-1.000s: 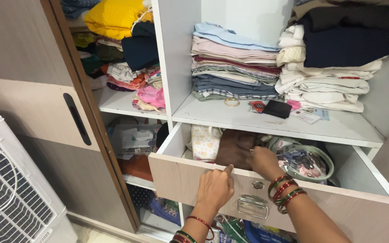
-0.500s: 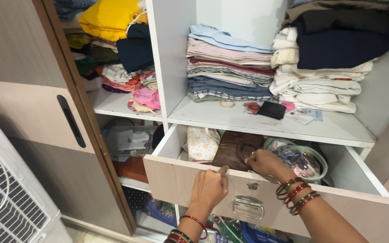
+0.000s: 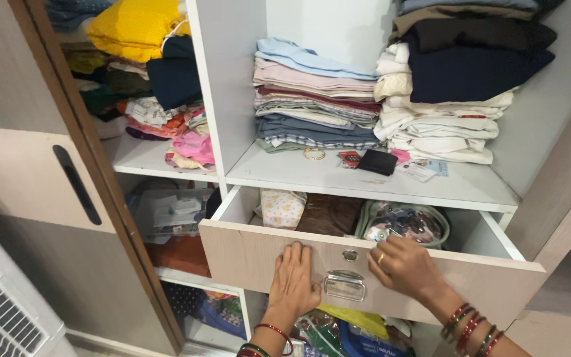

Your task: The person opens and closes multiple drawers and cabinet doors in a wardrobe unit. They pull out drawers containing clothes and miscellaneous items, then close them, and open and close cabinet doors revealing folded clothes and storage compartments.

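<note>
A pale wood drawer front [image 3: 252,254] with a metal handle [image 3: 344,285] and a small lock [image 3: 350,254] stands partly open in a white wardrobe. My left hand [image 3: 294,280] lies flat on the front, left of the handle, fingers apart. My right hand [image 3: 403,266] rests on the front's top edge to the right of the lock, fingers spread, holding nothing. Inside the drawer lie a cream printed pouch [image 3: 281,207], a brown bag [image 3: 329,214] and a clear pouch with a green rim [image 3: 404,223]. Red and green bangles circle both wrists.
The shelf [image 3: 338,180] above carries folded clothes stacks [image 3: 315,102], a gold bangle [image 3: 314,154], a black wallet [image 3: 377,162] and cards. A left bay holds more clothes [image 3: 166,119]. A sliding door [image 3: 28,178] and a white cooler [image 3: 1,304] stand at the left. Bags sit under the drawer.
My right hand came out of the drawer and now rests on the front's top edge. My left hand flattened on the front. The drawer sits further in.
</note>
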